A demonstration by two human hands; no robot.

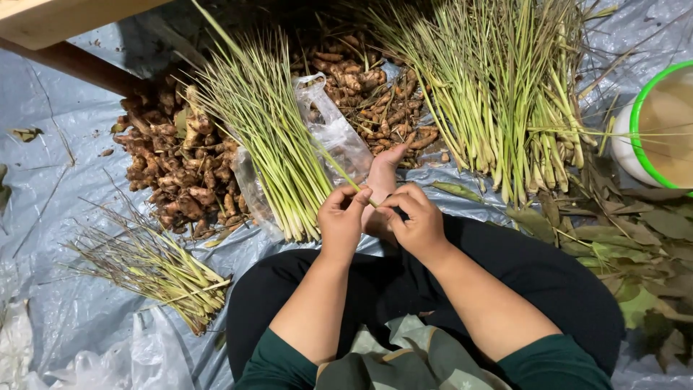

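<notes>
Hands, two, yours, held together just above your crossed legs and bare foot (pixel 381 180).

Item: left hand (pixel 341 220), fingers closed in a pinch on a single lemongrass stalk (pixel 345 175). The stalk runs up and to the left from your grip, across the clear plastic bag (pixel 333 133).

Item: right hand (pixel 415 220), fingers curled shut on the lower end of the same stalk, touching the left hand's fingertips.

Item: trimmed lemongrass bundle (pixel 271 133), pale green, fanned out on the floor just left of your hands, root ends toward you.

Item: larger lemongrass heap (pixel 491 94), upper right, untidy, leaves trailing outward.

Item: knobbly brown roots, left pile (pixel 177 162), beside the trimmed bundle; second root pile (pixel 368 90) lies between the two lemongrass lots, beyond your foot.

Item: heap of cut stalk trimmings (pixel 155 271), lower left, well apart from your hands.

Item: white bucket with green rim (pixel 635 130), right edge, partly out of view.

Item: dried brown and green leaves (pixel 635 231), scattered by your right knee.

Item: grey plastic sheet (pixel 58 180), covering the floor under everything.

Item: wooden board edge (pixel 65 18), top left corner.
</notes>
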